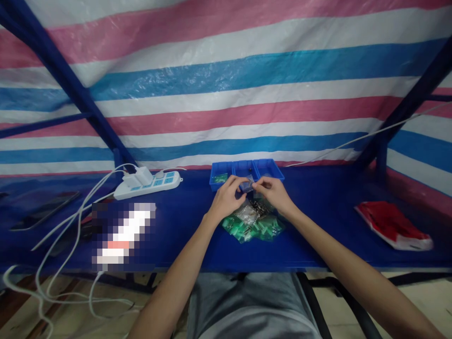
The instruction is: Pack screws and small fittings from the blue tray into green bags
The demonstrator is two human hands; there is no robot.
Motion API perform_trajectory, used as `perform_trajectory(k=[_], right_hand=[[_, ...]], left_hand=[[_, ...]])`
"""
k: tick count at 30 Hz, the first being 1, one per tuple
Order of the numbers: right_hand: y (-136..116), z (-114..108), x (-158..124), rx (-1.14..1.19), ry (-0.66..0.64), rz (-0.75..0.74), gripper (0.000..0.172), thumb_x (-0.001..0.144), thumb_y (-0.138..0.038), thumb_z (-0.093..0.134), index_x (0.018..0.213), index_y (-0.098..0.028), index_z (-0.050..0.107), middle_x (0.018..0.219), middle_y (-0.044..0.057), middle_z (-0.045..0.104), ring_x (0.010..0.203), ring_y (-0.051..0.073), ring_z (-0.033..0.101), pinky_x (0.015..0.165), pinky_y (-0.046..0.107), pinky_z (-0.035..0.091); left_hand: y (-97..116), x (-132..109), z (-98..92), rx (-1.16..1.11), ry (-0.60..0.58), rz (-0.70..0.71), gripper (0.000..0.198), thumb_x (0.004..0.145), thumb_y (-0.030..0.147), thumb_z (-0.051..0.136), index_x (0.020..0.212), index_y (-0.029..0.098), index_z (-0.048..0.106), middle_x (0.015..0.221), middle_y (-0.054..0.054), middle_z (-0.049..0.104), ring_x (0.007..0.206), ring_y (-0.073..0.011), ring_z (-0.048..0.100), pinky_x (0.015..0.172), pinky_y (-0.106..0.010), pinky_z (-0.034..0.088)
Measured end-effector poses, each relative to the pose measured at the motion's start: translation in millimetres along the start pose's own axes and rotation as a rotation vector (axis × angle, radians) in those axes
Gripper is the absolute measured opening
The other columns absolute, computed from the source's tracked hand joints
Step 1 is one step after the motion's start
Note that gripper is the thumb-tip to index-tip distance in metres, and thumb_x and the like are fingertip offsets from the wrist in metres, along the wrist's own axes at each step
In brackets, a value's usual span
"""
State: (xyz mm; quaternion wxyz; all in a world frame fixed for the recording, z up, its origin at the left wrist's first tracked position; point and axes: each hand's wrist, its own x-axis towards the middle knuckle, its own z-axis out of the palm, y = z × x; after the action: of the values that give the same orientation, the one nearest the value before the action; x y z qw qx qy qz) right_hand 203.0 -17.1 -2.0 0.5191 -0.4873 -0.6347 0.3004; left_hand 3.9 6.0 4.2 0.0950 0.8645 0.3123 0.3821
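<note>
A small clear plastic bag [247, 184] is pinched between my two hands, just in front of the blue bins. My left hand [229, 196] grips its left side with thumb and fingers. On the other side, my right hand [272, 192] has its fingertips closed on the bag's edge. Below my hands lies a pile of green and clear small bags [252, 228], with loose metal pieces [260, 208] on top. Behind them stands a blue three-compartment tray [221, 166], whose left compartment holds a green packet [219, 178].
At the left of the blue table [328, 212] is a white power strip [148, 185] with plugs and looping white cables [76, 216]. A blurred bright patch and a dark phone-like slab [45, 210] lie nearby. A red and white package [392, 225] lies at the right.
</note>
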Motion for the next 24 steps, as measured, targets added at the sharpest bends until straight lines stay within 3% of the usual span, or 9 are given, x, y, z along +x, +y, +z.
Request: perform_trajectory(k=[8, 11, 14, 18, 24], right_hand=[[-0.4, 4.1, -1.4, 0.002, -0.064, 0.005, 0.032, 0.085, -0.049, 0.064, 0.073, -0.019, 0.066, 0.067, 0.003, 0.064, 0.062, 0.017, 0.057, 0.054, 0.027, 0.042], [-1.9, 4.6, -1.9, -0.016, -0.026, -0.022, 0.031, 0.086, -0.049, 0.064, 0.08, -0.019, 0.071, 0.09, 0.008, 0.072, 0.082, 0.023, 0.065, 0.062, 0.03, 0.049], [-3.7, 4.1, -1.9, 0.002, -0.014, -0.051, 0.029, 0.085, -0.047, 0.065, 0.086, -0.02, 0.075, 0.117, 0.011, 0.07, 0.102, 0.027, 0.065, 0.069, 0.033, 0.053], [-3.4, 5.0, -1.5, 0.047, -0.076, -0.031, 0.025, 0.085, -0.042, 0.065, 0.092, -0.02, 0.074, 0.101, 0.009, 0.074, 0.093, 0.025, 0.068, 0.069, 0.033, 0.054], [-5.1, 6.9, -2.3, 0.082, -0.073, 0.007, 0.025, 0.083, -0.041, 0.066, 0.091, -0.018, 0.073, 0.088, 0.007, 0.073, 0.08, 0.023, 0.067, 0.059, 0.028, 0.05]], left_hand=[[-3.7, -0.5, 1.5, 0.054, 0.072, 0.026, 0.019, 0.097, 0.03, 0.056, 0.111, 0.023, 0.067, 0.11, -0.007, 0.056, 0.099, -0.0183, 0.061, 0.086, -0.033, 0.052], [-5.4, 0.1, 1.9, 0.047, 0.097, 0.042, 0.018, 0.098, 0.03, 0.056, 0.107, 0.022, 0.069, 0.105, -0.007, 0.059, 0.1, -0.0189, 0.061, 0.087, -0.033, 0.051], [-5.5, 1.0, 1.6, 0.032, 0.1, 0.022, 0.018, 0.098, 0.03, 0.055, 0.103, 0.021, 0.069, 0.098, -0.006, 0.063, 0.096, -0.019, 0.062, 0.083, -0.032, 0.052], [-5.4, 1.9, 1.0, -0.002, 0.082, -0.046, 0.017, 0.098, 0.03, 0.055, 0.103, 0.02, 0.068, 0.091, -0.005, 0.067, 0.089, -0.0191, 0.064, 0.077, -0.031, 0.052], [-5.0, 1.0, 0.5, -0.06, 0.096, -0.106, 0.035, 0.093, 0.028, 0.062, 0.127, 0.023, 0.054, 0.095, -0.003, 0.066, 0.087, -0.0171, 0.065, 0.078, -0.029, 0.052]])
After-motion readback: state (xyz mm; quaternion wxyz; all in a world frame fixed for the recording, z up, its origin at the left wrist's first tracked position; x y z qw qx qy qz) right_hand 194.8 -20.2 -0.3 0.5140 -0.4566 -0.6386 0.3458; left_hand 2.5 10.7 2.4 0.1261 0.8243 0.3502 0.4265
